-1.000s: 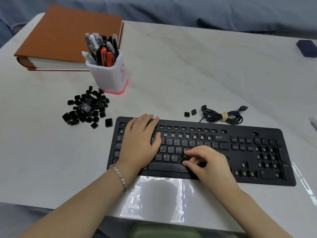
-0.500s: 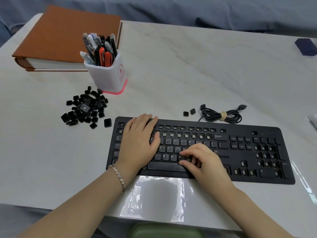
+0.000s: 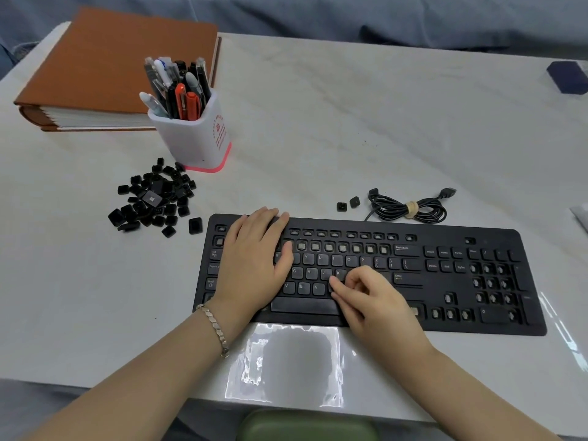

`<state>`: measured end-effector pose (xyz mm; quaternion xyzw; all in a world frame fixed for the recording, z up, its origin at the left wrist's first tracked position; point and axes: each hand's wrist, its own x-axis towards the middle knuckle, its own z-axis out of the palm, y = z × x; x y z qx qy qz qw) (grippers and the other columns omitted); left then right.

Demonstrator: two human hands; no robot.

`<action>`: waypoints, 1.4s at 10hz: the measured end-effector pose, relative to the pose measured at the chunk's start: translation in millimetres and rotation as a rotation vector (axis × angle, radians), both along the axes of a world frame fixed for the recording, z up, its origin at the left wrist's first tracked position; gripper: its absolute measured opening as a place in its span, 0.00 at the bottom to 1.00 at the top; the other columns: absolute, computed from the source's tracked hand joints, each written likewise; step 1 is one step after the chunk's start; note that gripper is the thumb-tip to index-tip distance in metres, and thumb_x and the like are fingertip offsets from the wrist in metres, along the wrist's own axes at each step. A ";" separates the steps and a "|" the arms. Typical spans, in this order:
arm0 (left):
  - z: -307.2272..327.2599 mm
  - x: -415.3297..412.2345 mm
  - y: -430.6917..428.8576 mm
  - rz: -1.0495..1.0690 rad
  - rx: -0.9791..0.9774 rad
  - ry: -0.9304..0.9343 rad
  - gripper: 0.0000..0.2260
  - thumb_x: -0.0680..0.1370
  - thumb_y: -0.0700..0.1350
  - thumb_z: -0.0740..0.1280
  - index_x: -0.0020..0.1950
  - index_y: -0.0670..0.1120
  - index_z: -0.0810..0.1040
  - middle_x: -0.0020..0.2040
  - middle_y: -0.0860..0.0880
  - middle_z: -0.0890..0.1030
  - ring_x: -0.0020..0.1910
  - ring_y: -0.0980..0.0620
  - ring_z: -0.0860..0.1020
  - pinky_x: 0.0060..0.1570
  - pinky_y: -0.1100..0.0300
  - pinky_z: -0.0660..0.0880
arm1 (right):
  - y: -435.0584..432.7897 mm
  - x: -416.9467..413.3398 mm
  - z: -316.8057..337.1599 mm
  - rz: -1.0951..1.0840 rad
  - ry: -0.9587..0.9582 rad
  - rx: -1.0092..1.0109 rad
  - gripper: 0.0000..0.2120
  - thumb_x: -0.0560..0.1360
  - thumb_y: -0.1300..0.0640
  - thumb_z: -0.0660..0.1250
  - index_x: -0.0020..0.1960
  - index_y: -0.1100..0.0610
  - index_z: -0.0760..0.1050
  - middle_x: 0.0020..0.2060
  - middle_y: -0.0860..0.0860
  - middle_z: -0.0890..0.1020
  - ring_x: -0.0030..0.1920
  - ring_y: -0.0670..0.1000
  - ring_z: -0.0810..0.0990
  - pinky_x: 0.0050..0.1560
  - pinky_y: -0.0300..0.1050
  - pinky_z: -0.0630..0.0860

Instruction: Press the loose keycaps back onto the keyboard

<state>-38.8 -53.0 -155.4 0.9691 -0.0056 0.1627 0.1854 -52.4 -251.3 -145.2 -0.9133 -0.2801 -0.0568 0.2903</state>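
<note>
The black keyboard [image 3: 445,281] lies near the table's front edge, with many bare switch sockets in its number row, function row and numpad. My left hand [image 3: 254,265] rests flat on the keyboard's left part, fingers straight. My right hand [image 3: 369,297] has index finger and thumb pinched together on a keycap at the bottom letter row, just right of the N key; the cap itself is mostly hidden under the fingertips. A pile of loose black keycaps [image 3: 152,198] lies left of the keyboard, and two more keycaps [image 3: 346,205] lie behind it.
A white pen holder [image 3: 194,138] full of pens stands behind the pile, with a brown binder [image 3: 105,68] further back. A coiled black cable [image 3: 407,208] lies behind the keyboard. A clear plastic bag [image 3: 286,361] lies at the front edge. A dark blue object [image 3: 568,76] sits far right.
My right hand has shifted slightly left and forward along the bottom letter row, its fingertips lowering onto the key position. My left hand has stayed in place.
</note>
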 end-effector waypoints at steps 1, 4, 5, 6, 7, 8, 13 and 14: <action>-0.1 0.0 -0.1 0.000 -0.003 -0.009 0.19 0.75 0.48 0.57 0.61 0.41 0.78 0.59 0.44 0.79 0.62 0.48 0.71 0.65 0.53 0.60 | -2.0 4.6 0.4 0.021 0.044 0.034 0.13 0.74 0.54 0.61 0.49 0.59 0.81 0.36 0.51 0.73 0.32 0.47 0.69 0.33 0.39 0.74; 1.0 -0.2 0.3 -0.003 -0.004 0.002 0.19 0.75 0.48 0.58 0.61 0.41 0.78 0.59 0.44 0.78 0.62 0.47 0.71 0.65 0.53 0.60 | -3.5 10.2 -2.2 0.011 0.193 0.153 0.14 0.70 0.50 0.62 0.46 0.57 0.80 0.39 0.42 0.71 0.37 0.40 0.68 0.40 0.25 0.67; 1.6 -0.5 0.4 -0.003 0.001 0.005 0.19 0.75 0.48 0.58 0.61 0.41 0.78 0.59 0.44 0.78 0.62 0.47 0.72 0.65 0.54 0.59 | -6.1 9.4 -2.7 0.029 0.218 0.148 0.14 0.70 0.49 0.61 0.47 0.56 0.80 0.39 0.40 0.70 0.38 0.39 0.68 0.41 0.25 0.66; 2.0 -0.6 0.1 -0.002 0.003 0.012 0.20 0.75 0.48 0.58 0.61 0.41 0.78 0.59 0.44 0.78 0.62 0.46 0.73 0.66 0.54 0.59 | -5.2 9.6 -1.0 0.035 0.233 0.142 0.11 0.70 0.54 0.66 0.47 0.59 0.81 0.39 0.42 0.71 0.37 0.39 0.68 0.41 0.24 0.66; 2.2 -0.6 -0.2 -0.003 0.000 0.015 0.20 0.75 0.48 0.57 0.62 0.41 0.78 0.60 0.44 0.78 0.62 0.47 0.72 0.66 0.54 0.59 | -5.1 10.2 0.2 0.037 0.275 0.158 0.10 0.69 0.57 0.68 0.47 0.58 0.81 0.39 0.37 0.69 0.38 0.36 0.70 0.41 0.24 0.66; 2.0 -1.0 0.0 -0.004 0.002 0.011 0.19 0.75 0.48 0.57 0.61 0.41 0.78 0.59 0.44 0.78 0.62 0.46 0.72 0.66 0.54 0.59 | -4.1 10.3 1.3 0.037 0.286 0.163 0.10 0.68 0.57 0.67 0.47 0.58 0.81 0.39 0.36 0.70 0.38 0.36 0.70 0.41 0.23 0.66; 1.3 -0.5 0.3 -0.006 0.007 0.009 0.20 0.76 0.48 0.57 0.62 0.41 0.77 0.60 0.44 0.78 0.63 0.47 0.71 0.66 0.52 0.60 | 4.8 8.9 10.5 -0.094 0.313 0.135 0.03 0.68 0.64 0.73 0.42 0.58 0.84 0.33 0.44 0.72 0.39 0.37 0.72 0.42 0.22 0.64; 1.1 -0.5 -0.3 -0.006 0.010 0.010 0.20 0.76 0.48 0.57 0.62 0.41 0.77 0.60 0.43 0.78 0.63 0.47 0.70 0.65 0.52 0.61 | 7.8 23.5 19.8 -0.112 0.472 0.043 0.06 0.69 0.61 0.73 0.46 0.58 0.84 0.33 0.40 0.71 0.37 0.42 0.71 0.44 0.25 0.65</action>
